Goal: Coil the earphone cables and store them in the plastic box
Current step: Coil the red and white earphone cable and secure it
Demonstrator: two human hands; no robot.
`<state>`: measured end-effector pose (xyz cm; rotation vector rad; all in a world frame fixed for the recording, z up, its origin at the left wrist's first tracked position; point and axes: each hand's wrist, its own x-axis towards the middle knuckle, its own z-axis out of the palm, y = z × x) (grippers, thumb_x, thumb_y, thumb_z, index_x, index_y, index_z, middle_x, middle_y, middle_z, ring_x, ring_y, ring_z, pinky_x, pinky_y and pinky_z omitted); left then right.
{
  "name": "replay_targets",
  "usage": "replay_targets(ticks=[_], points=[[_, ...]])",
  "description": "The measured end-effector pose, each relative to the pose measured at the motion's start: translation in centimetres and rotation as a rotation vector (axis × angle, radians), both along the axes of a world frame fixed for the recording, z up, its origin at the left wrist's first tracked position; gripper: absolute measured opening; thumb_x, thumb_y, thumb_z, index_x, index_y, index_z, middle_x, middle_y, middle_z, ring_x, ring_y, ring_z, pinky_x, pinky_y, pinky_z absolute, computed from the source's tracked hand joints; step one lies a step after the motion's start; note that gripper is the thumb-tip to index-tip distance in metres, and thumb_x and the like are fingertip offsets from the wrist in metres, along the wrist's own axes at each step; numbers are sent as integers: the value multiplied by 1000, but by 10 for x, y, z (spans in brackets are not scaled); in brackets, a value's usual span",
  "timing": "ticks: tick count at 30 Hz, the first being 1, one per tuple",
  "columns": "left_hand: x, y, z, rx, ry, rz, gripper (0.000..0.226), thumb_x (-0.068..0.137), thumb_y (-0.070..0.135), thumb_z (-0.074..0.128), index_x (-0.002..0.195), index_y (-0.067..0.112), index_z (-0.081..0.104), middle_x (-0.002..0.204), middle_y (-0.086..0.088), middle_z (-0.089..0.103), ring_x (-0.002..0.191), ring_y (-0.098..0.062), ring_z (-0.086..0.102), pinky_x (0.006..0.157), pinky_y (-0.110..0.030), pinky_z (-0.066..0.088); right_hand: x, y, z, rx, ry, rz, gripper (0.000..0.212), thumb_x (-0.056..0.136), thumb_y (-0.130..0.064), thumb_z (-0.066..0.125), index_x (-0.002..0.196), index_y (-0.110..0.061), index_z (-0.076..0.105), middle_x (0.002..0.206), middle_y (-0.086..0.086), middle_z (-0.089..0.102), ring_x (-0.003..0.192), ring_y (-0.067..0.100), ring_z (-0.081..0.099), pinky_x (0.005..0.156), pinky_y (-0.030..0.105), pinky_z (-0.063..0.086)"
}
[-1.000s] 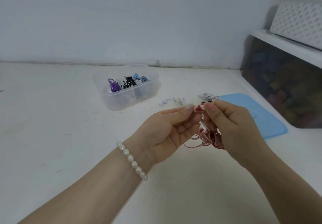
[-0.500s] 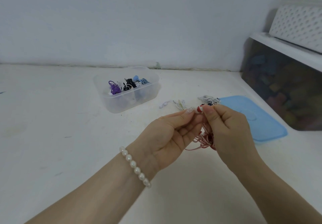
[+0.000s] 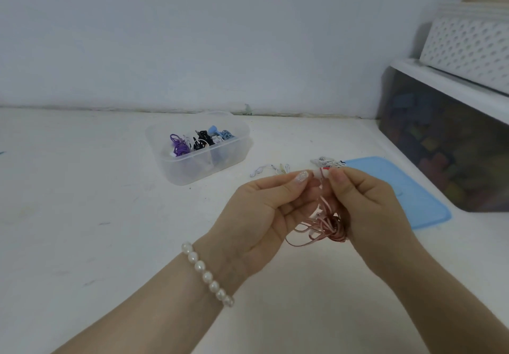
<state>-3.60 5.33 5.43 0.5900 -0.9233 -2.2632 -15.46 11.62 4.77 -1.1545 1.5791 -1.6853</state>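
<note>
**Two hands are holding a pink earphone cable above the table**

The left hand point(image 3: 264, 210) and the right hand point(image 3: 369, 205) are meeting in the middle of the view, above the white table point(image 3: 82, 229). Both are pinching the white and red earbud end point(image 3: 322, 173) of the pink earphone cable point(image 3: 323, 224) between thumb and fingers. The rest of the cable is hanging below in loose loops and a small tangle, and part of it is hiding behind the right hand, so its full length is not visible.

The plastic box point(image 3: 198, 151) is standing farther back on the table, well apart from the hands. Purple, black and blue cables are lying inside, but its cloudy wall is making the lower ones hard to make out. A blue lid point(image 3: 407, 191) is lying to the right, partly covered by the right hand. Two white earphones point(image 3: 271, 169) are lying between the box and the lid; another bundle is showing just over the fingertips, unclear. A pearl bracelet point(image 3: 206, 273) is sitting on the left wrist. A dark storage bin point(image 3: 446, 144) is cut off at the right edge.
</note>
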Motion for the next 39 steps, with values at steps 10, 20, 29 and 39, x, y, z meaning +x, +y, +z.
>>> replay_targets(ticks=[10,20,29,39], points=[[3,-6,-2,-83,16,-94,12,65,11,61,66,7,72,63,-4,62,49,-7,57,52,-17,52,8,5,9,62,-258,224,37,79,-38,53,49,-16,56,44,1,43,41,15,38,38,20,35],[0,-13,-9,-362,59,-104,18,72,14,57,67,8,73,65,-8,69,52,-10,55,53,-18,49,5,6,12,181,-537,444,36,86,-32,42,55,-13,46,47,-1,32,44,11,35,53,24,29],[-2,-12,-13,-434,118,-80,19,75,8,58,86,-4,68,65,-12,66,53,-23,63,53,-26,53,7,8,17,188,-483,382,34,80,-34,48,54,-12,48,46,1,37,47,13,36,45,21,34],[-7,-17,-21,-390,-154,-23,39,80,32,52,102,3,67,93,-11,63,81,-21,54,71,-29,43,3,2,11,201,-488,180,30,83,-33,50,66,-9,57,53,4,48,48,17,43,48,28,37]])
